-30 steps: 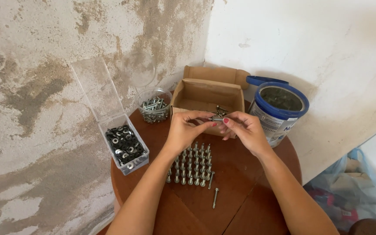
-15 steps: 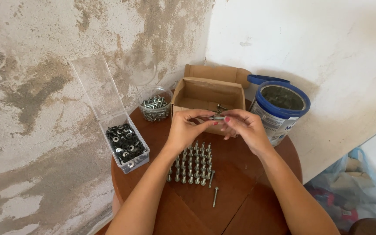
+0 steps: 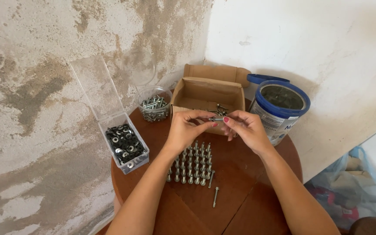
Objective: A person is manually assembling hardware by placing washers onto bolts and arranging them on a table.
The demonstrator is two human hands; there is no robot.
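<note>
Both hands meet over the round wooden table point(image 3: 257, 174): left hand point(image 3: 183, 130) and right hand point(image 3: 246, 128) pinch one small screw point(image 3: 216, 119) between fingertips, just in front of the open cardboard box point(image 3: 207, 93). Rows of upright screws point(image 3: 192, 163) stand below the hands; one loose screw point(image 3: 215, 196) lies nearer. Clear box of black washers point(image 3: 125, 143) left, blue-rimmed can point(image 3: 281, 106) right.

Head camera looks steeply down, close over round table point(image 3: 240, 204).
</note>
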